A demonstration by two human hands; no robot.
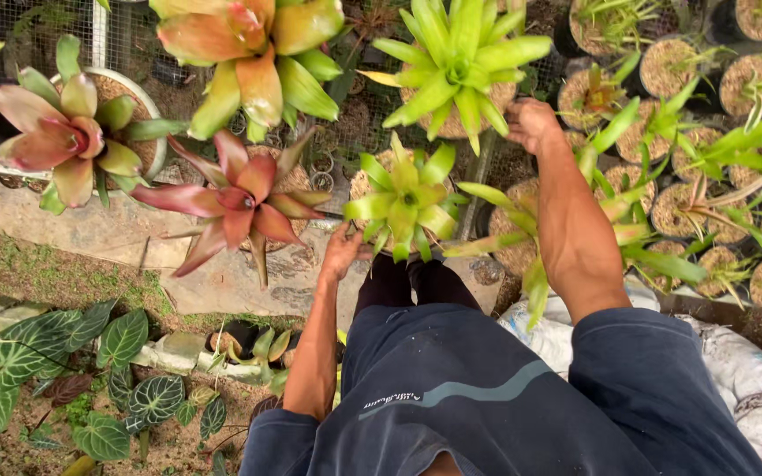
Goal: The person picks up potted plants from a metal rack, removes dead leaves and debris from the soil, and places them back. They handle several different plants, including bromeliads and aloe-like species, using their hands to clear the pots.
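Observation:
My left hand (pixel 343 253) reaches under the leaves of a small lime-green bromeliad (pixel 407 198) and grips the lower left edge of its pot; the fingers are partly hidden by foliage. With its fingers curled, my right hand (pixel 532 123) is stretched farther out, on the right rim of the pot of a larger lime-green bromeliad (pixel 462 55). Both plants stand on a wire-mesh bench (pixel 354 115). My dark trousers (pixel 451 388) fill the bottom of the view.
A red bromeliad (pixel 240 201), a pink-green one (pixel 63 132) and an orange-green one (pixel 253 48) stand to the left. Several small potted seedlings (pixel 707 203) crowd the right. White sacks (pixel 751 379) lie at lower right. Veined dark-leaf plants (pixel 55 361) grow on the ground at lower left.

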